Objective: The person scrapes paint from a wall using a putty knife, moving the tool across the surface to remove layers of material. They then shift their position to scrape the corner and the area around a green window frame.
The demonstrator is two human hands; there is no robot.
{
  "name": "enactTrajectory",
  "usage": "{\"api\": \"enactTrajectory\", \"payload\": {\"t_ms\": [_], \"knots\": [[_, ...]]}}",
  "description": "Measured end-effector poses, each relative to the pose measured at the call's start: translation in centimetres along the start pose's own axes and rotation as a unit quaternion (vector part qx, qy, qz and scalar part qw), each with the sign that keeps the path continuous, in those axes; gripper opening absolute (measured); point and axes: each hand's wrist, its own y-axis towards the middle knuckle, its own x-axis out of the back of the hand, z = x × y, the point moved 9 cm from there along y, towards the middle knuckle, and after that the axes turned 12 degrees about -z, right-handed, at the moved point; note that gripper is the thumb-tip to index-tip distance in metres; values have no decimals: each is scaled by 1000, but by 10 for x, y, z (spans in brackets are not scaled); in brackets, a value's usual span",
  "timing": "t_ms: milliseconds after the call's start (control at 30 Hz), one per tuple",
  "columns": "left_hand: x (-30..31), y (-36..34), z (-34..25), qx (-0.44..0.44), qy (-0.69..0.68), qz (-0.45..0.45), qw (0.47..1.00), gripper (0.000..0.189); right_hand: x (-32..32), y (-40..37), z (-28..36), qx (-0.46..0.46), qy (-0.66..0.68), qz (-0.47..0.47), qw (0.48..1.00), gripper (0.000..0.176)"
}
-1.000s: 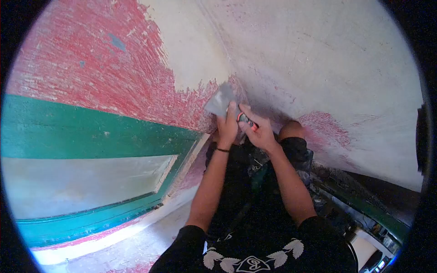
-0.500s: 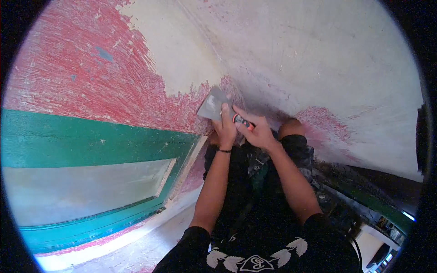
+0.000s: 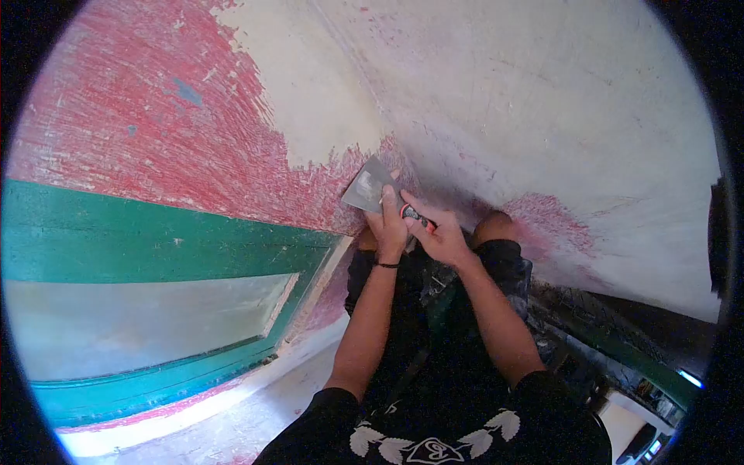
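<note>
A wide, flat metal scraper (image 3: 362,191) with a red and black handle is in front of me, near the corner of the wall. There is a pale smear on its blade. My right hand (image 3: 442,238) is closed around the handle, its index finger pointing along it. My left hand (image 3: 388,227) pinches the blade, with one digit flat on the near face and the other fingers partly hidden behind. Behind the blade is scratched red paint (image 3: 310,190) on the wall.
Left of me is a green frame (image 3: 139,236) around a pale pane (image 3: 147,325). A smooth cream patch (image 3: 318,93) borders the red paint. To the right rises a whitish wall (image 3: 558,101) with a red patch (image 3: 550,221). Dark clutter and a green bar (image 3: 620,345) lie lower right.
Both hands and the scraper sit slightly lower and further right in the view, while the view itself has shifted a little. The grip on the scraper looks the same.
</note>
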Motion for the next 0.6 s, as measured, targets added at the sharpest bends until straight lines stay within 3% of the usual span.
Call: {"api": "enactTrajectory", "payload": {"t_ms": [133, 267, 433, 500, 600], "knots": [[-6, 1, -25, -5, 43, -4, 999, 39, -2, 6, 6, 24, 27, -13, 999, 46], [2, -1, 11, 19, 5, -45, 999, 39, 2, 4, 3, -10, -25, 13, 1000, 46], [-1, 5, -20, 14, -13, -12, 1000, 40, -5, 8, 17, 85, 11, -47, 995, 46], [-2, 12, -6, 35, 18, -22, 999, 40, 0, 17, 17, 70, 25, -67, 995, 46], [7, 8, 19, 38, 21, -33, 999, 42, 4, 12, 24, 142, 15, -83, 986, 47]]}}
